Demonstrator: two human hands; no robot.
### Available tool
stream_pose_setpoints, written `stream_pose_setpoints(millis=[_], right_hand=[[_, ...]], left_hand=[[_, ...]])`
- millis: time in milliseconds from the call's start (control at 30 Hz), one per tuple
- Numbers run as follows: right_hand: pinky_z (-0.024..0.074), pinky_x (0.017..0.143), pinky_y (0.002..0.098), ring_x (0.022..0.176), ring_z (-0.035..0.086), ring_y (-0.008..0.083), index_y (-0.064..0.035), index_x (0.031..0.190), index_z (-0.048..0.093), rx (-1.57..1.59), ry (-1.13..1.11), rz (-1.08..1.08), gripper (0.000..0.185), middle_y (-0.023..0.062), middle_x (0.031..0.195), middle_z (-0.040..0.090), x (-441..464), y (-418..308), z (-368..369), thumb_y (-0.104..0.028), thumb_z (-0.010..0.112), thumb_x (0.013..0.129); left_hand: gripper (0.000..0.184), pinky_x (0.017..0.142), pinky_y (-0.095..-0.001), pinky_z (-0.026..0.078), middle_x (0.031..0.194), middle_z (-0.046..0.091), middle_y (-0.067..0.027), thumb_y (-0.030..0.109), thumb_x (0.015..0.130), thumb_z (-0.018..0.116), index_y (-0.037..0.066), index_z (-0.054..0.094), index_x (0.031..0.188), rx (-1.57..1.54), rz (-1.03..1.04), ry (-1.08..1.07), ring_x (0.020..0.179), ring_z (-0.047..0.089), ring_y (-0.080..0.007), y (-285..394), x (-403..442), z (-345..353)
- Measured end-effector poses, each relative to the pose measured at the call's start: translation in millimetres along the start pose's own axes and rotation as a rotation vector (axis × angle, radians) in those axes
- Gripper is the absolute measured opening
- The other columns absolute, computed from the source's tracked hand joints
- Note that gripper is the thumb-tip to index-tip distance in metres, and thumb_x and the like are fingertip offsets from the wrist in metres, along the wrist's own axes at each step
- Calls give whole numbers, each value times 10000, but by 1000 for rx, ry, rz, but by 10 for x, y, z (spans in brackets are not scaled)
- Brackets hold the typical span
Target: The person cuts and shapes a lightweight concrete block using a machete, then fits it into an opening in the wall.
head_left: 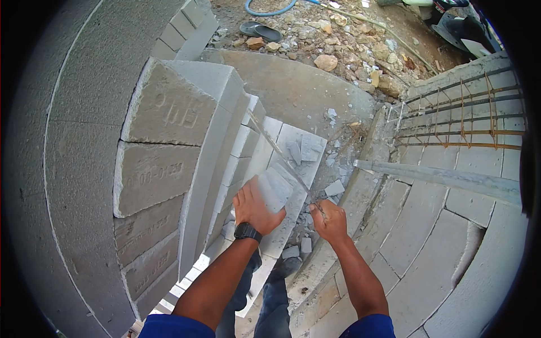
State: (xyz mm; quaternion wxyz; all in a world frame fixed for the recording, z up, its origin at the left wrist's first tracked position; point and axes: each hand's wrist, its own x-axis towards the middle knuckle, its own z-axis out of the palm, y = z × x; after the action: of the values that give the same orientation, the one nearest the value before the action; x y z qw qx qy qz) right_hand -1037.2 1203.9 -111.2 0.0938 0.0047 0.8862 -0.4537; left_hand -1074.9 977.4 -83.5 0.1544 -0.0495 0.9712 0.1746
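My left hand (256, 208), with a black watch at the wrist, is wrapped round the near end of a pale grey block piece (273, 188), which is slightly blurred. In my right hand (328, 219), closed in a fist, is the near end of a long, thin blade-like tool (279, 151). The tool runs up and to the left, passing over the block piece. Under both lies a pale board or slab (287, 222) with broken flat pieces (304, 149) near its far end.
Stacked blocks (160, 174) rise at the left, beside stepped white blocks (242, 141). At the right are a block wall (422, 242), a metal bar (439, 177) and rusty rebar (462, 135). Rubble (360, 50), grey shoes (261, 31) and a blue hose (270, 12) lie beyond.
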Motion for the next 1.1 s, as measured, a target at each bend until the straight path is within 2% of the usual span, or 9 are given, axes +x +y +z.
stream_pose_setpoints(millis=[133,233,433,533,633,733,933,1033,1100], right_hand=[[528,663,557,731,677,455,-40,892,665,83,90,-105,277,225,792,682,17,301,159,-300,638,981],[532,636,500,704,672,430,-29,894,653,-433,-275,192,165,198,777,672,88,636,206,-179,680,958],[528,707,549,751,677,457,-41,918,649,133,50,36,259,218,809,685,51,131,69,-288,629,991],[530,707,544,770,685,453,-41,907,653,183,86,-8,272,221,828,695,68,241,225,-298,627,993],[488,602,480,654,635,417,-25,815,586,-360,-230,107,237,193,719,624,116,626,319,-187,674,965],[549,679,496,789,703,430,-22,935,671,-318,-281,191,204,215,845,710,109,443,104,-224,670,961],[537,745,557,812,691,466,-34,894,663,172,128,74,331,230,863,714,-228,304,153,-350,616,983],[531,629,484,728,682,410,-24,902,669,-417,-294,171,162,185,779,681,-146,774,135,-180,699,935],[531,632,485,722,680,406,-20,913,669,-356,-237,110,151,179,771,677,-151,784,50,-168,695,930]], left_hand=[[1118,1133,-529,322,1405,482,-231,417,649,838,-15,303,1531,5,13,19,1320,455,-415,-30,-12,-9],[1117,1135,-523,320,1394,484,-229,418,648,840,-15,305,1528,18,24,17,1314,455,-413,22,-30,-14],[1115,1136,-518,317,1369,489,-229,408,646,839,-13,303,1528,12,19,21,1298,460,-409,1,-21,37],[1116,1131,-519,319,1358,494,-231,401,640,843,-11,303,1526,20,30,51,1285,466,-409,-18,30,34],[1128,1127,-525,320,1352,497,-231,398,632,848,-6,298,1529,26,26,35,1280,469,-409,38,-30,20],[1130,1124,-529,321,1352,501,-231,398,630,850,0,297,1531,17,18,36,1279,470,-408,9,63,30],[1109,1117,-528,324,1353,503,-232,394,635,848,3,307,1521,41,29,45,1269,476,-406,-13,11,44],[1110,1123,-527,320,1347,503,-230,392,636,847,1,305,1522,22,23,29,1274,475,-408,22,8,23],[1115,1130,-526,314,1343,502,-228,393,637,846,-1,299,1527,16,19,16,1281,472,-409,40,64,9]])
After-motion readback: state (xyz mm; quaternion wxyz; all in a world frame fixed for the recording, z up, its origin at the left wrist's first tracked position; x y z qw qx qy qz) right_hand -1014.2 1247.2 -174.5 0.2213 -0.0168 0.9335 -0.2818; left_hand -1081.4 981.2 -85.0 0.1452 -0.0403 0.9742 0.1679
